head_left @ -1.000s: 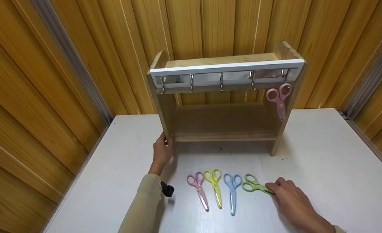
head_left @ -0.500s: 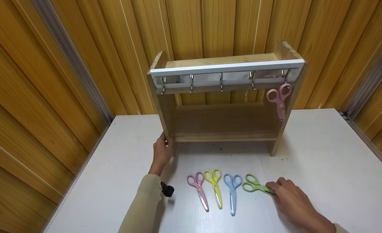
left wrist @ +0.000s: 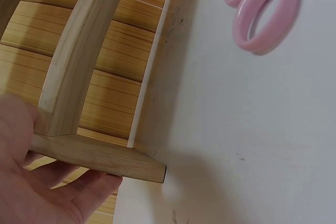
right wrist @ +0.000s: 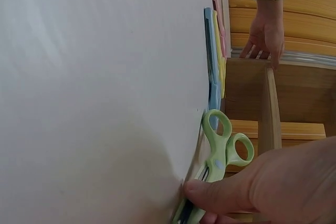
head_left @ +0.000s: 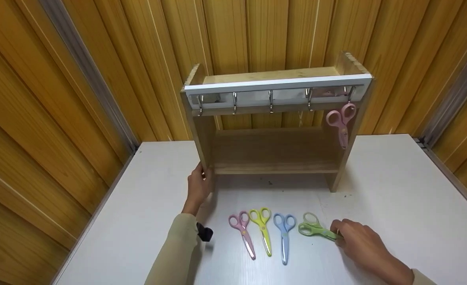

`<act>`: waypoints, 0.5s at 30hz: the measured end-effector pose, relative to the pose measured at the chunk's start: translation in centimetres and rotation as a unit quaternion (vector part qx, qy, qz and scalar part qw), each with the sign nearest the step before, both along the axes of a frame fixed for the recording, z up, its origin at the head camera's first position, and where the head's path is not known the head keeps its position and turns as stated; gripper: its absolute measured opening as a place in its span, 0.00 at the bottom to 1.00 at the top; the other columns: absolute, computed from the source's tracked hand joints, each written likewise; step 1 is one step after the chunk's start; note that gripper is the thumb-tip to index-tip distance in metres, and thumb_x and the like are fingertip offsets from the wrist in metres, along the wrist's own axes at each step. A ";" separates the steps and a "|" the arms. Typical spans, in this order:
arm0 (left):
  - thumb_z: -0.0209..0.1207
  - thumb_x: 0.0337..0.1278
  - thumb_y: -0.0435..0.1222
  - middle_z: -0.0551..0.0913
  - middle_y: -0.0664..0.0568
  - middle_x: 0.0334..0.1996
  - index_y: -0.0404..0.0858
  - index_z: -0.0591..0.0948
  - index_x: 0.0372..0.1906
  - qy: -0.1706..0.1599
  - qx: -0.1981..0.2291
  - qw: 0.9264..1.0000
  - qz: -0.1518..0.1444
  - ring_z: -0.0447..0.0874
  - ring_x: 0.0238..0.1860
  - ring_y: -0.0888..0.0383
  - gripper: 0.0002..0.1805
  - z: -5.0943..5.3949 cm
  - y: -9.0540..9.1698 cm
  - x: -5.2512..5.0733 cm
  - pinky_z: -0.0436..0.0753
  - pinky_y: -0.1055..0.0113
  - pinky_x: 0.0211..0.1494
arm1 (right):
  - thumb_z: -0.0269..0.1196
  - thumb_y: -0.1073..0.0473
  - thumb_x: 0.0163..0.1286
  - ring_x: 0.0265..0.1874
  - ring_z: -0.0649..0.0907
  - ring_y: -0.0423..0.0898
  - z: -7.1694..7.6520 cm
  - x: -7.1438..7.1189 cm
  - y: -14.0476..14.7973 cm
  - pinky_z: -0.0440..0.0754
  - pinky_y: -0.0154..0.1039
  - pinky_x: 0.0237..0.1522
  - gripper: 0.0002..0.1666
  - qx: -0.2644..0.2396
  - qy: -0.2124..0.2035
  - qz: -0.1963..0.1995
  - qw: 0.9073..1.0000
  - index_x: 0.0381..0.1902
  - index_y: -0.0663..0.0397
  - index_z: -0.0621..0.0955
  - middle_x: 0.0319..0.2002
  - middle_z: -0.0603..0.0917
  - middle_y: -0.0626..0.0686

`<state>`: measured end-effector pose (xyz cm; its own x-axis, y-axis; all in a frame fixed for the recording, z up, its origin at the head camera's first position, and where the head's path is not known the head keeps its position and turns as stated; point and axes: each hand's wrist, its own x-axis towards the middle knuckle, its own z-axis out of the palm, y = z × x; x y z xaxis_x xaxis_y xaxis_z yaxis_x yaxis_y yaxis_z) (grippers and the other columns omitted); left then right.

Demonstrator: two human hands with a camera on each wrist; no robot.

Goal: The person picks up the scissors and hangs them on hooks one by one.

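My right hand [head_left: 358, 241] pinches a pair of green scissors [head_left: 316, 229] by the blade end, and their handle loops point left. In the right wrist view the thumb [right wrist: 210, 192] presses on the blades of these scissors. On the left, my left hand [head_left: 198, 186] grips the lower side panel of a wooden shelf [head_left: 273, 170]; in the left wrist view its fingers [left wrist: 89, 187] curl under that panel [left wrist: 105, 156]. Pink scissors [head_left: 242, 231], yellow scissors [head_left: 263, 229] and blue scissors [head_left: 284, 235] lie in a row between the hands, loops toward the shelf.
A white rail [head_left: 277, 84] with several metal hooks [head_left: 271, 102] runs along the shelf's upper front. Another pair of pink scissors [head_left: 342, 124] hangs by one loop from the rightmost hook. The white table [head_left: 138, 221] meets wood-patterned walls [head_left: 265, 35] behind and at both sides.
The green scissors have shifted slightly right with my right hand, and their far loop now looks tilted up. My left hand stays on the shelf panel.
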<state>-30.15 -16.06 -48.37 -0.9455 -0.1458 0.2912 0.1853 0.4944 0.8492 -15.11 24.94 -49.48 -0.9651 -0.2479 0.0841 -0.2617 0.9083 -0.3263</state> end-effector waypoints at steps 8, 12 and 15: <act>0.52 0.78 0.36 0.81 0.37 0.62 0.32 0.71 0.73 -0.001 0.003 1.000 -0.003 0.85 0.56 0.45 0.25 0.0 0.1 0.1 0.84 0.50 0.55 | 0.74 0.74 0.52 0.26 0.75 0.41 0.1 -0.1 0.1 0.73 0.43 0.25 0.17 -0.001 -0.007 -0.001 1.000 0.29 0.47 0.82 0.24 0.77 0.42; 0.53 0.78 0.37 0.82 0.37 0.61 0.32 0.72 0.72 0.002 0.004 1.000 -0.006 0.86 0.55 0.46 0.24 0.0 0.0 0.0 0.84 0.50 0.55 | 0.73 0.74 0.53 0.25 0.75 0.41 0.3 -0.2 0.1 0.73 0.43 0.25 0.17 0.006 0.002 0.002 1.000 0.30 0.46 0.83 0.24 0.78 0.42; 0.52 0.78 0.37 0.82 0.37 0.61 0.32 0.72 0.71 0.002 0.002 1.000 -0.006 0.86 0.55 0.45 0.24 0.0 0.0 0.0 0.84 0.50 0.54 | 0.73 0.74 0.53 0.24 0.75 0.40 0.8 -0.2 0.3 0.73 0.42 0.23 0.17 0.020 0.029 0.010 0.999 0.29 0.45 0.83 0.24 0.78 0.42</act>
<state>-30.19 -16.03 -48.39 -0.9461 -0.1364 0.2938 0.1939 0.4881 0.8510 -15.33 25.19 -48.72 -0.9536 -0.2722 0.1285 -0.2979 0.9145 -0.2739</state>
